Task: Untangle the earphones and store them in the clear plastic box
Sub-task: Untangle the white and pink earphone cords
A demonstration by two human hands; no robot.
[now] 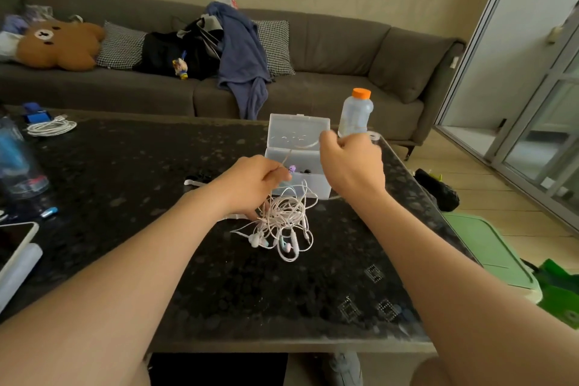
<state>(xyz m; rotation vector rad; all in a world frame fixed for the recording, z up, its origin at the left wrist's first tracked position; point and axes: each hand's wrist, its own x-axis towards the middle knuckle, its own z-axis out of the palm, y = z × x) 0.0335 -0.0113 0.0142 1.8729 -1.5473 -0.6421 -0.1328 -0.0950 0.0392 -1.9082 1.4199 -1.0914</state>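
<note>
Nearest the person, the tangled pink-and-white earphones (283, 222) lie in a loose knot on the dark speckled table (219, 276), just in front of the open clear plastic box (316, 186). The left hand (250, 186) has its fingers curled around strands rising from the knot, while the right hand (352, 166), raised beside the box's upright lid (297, 128), appears to pinch one cord drawn out between the two hands. To do this well, the left hand should probably loosen its grip so loops feed out, with gentle pulls that avoid tightening knots or knocking the orange-capped bottle (355, 116) behind.
</note>
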